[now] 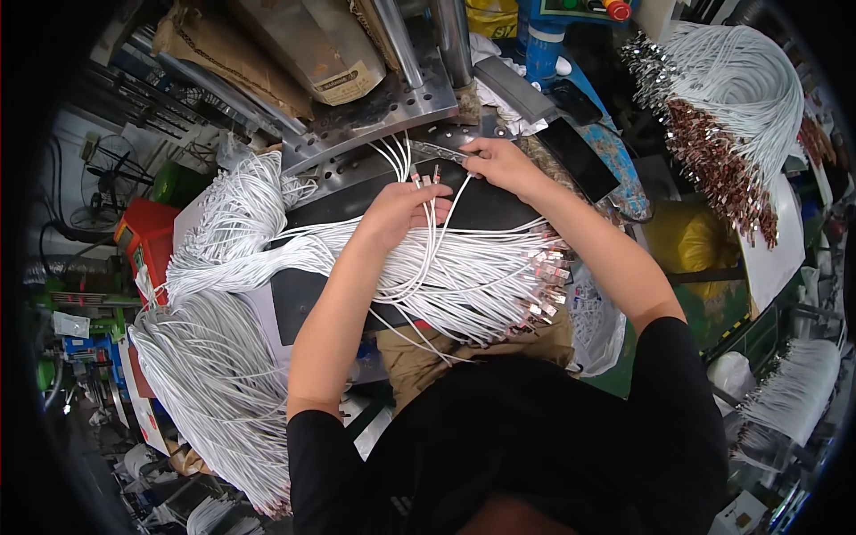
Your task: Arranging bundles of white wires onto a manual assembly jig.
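Note:
Several thin white cables with small pinkish connector ends run through my left hand (401,210), whose fingers are closed round them. Just to the right, my right hand (501,166) pinches one white cable (461,198) near its end, at the edge of a metal fixture (435,150). A few more white cables (389,159) reach up to the fixture's left part. Below both hands, a thick bundle of white cables (473,272) lies across the black work surface (325,208), its shiny metal-and-pink plugs (546,283) fanned out on the right. My fingers hide the pinched cable's tip.
Steel posts (397,40) and a perforated steel plate (374,120) stand ahead of my hands. Bundled white cables (214,374) fill the left side. A dark phone-like slab (575,160) lies right of the fixture. Coiled cables (736,89) and a yellow bag (685,236) are farther right.

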Demonstrator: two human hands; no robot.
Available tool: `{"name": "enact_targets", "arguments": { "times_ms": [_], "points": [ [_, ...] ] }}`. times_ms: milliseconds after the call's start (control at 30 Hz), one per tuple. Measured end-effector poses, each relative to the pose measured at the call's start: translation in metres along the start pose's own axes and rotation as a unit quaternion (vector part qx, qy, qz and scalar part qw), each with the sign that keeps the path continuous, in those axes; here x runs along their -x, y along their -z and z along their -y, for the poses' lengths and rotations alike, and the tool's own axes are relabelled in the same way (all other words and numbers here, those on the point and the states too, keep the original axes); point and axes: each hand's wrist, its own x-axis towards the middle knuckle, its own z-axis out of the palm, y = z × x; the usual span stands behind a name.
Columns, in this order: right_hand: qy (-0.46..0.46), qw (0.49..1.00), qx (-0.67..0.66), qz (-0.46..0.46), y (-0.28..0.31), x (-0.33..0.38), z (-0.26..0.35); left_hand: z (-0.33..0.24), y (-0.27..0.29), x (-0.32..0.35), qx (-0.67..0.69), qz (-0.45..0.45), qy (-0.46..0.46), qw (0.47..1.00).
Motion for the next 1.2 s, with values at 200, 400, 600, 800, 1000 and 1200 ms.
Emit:
{"name": "enact_targets", "arguments": {
  "times_ms": [200,400,600,800,1000,1200],
  "points": [
    [0.002,0.998,0.017,0.067,-0.001,0.002,0.001,0.01,-0.007,-0.012,-0.13,0.005,0.002,0.992],
    [0.028,0.997,0.038,0.056,-0.001,0.003,-0.008,0.009,-0.014,-0.012,-0.098,-0.005,-0.017,0.995],
    [0.032,0.995,0.077,0.063,-0.003,0.003,0.001,0.008,-0.016,-0.011,-0.061,-0.018,-0.049,0.997],
    [-0.013,0.997,-0.007,0.077,0.011,0.016,0.016,-0.002,-0.012,-0.001,-0.013,-0.047,-0.024,0.999],
    [-0.007,0.99,-0.046,0.132,0.014,0.021,0.018,0.0,-0.001,-0.02,-0.064,0.02,0.038,0.997],
    [0.043,0.991,-0.003,0.13,0.013,0.022,0.013,-0.009,-0.023,-0.017,-0.067,-0.035,0.055,0.996]
  ]
}}
